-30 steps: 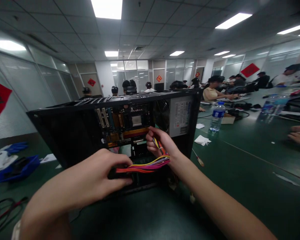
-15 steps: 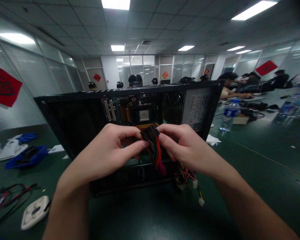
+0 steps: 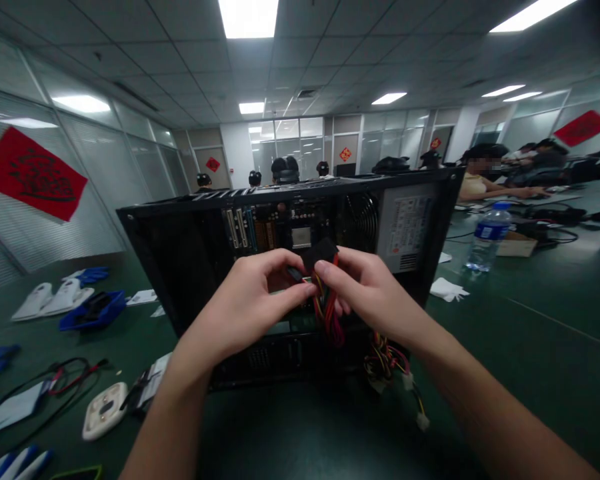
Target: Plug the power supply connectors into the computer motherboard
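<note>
An open black computer case stands on the green table with its motherboard and power supply showing. In front of the board, my right hand pinches a wide black power connector with red, yellow and black wires hanging below. My left hand is closed at the connector's left side, thumb and index finger around a small dark connector piece. Whether that piece is joined to the wide connector is hidden by the fingers. Loose cables with white plugs dangle at the case's lower right.
On the left lie a blue tray, white shoe-like items, test-lead-like cables and a white device. To the right stand a water bottle and a crumpled white glove or tissue. Other people sit farther back.
The view has shifted left, so things appear farther right. The connector has turned in my fingers, and a small dark piece now shows by my left fingertips.
</note>
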`<state>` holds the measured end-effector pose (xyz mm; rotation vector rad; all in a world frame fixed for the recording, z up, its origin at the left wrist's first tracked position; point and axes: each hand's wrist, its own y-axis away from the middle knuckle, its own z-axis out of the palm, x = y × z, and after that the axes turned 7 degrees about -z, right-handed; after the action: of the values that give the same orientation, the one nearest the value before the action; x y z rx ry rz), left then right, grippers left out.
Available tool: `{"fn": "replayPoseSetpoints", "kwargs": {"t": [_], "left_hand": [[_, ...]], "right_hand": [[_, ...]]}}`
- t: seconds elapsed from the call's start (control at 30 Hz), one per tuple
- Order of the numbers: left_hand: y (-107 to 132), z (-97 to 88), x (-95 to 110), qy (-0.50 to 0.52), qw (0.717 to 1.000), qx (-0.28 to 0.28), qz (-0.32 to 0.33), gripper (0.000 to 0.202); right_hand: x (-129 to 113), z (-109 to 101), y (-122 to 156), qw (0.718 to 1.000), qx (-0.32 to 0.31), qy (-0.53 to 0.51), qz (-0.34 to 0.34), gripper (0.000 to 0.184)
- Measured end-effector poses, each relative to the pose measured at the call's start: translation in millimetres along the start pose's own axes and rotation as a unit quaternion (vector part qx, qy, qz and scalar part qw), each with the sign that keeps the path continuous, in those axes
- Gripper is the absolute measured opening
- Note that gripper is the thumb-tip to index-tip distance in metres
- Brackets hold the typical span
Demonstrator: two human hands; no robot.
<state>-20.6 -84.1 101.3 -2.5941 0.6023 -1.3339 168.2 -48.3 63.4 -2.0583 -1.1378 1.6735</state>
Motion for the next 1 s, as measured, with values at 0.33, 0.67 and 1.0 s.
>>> {"fn": "replayPoseSetpoints", "kwargs": {"t": [0.33,0.67,1.0], "left_hand": [[-27.5,9.6,-26.4,0.104,0.984,0.138,-0.03,0.039],[-60.7,54.4,-99.0,0.038,0.995,0.013,-0.086,0.036],[-55.9,57.4,-111.5,-0.238,0.946,-0.003,-0.219,0.034]], "right_hand": [[65.5,22.8,-21.7,0.987,0.13,-0.097,0.019,0.035],[98.1,24.5,-20.5,0.945,0.142,0.293,-0.043,0.023],[100.0,22.8,-24.1,0.921,0.043,0.368,0.125,0.037]]}}
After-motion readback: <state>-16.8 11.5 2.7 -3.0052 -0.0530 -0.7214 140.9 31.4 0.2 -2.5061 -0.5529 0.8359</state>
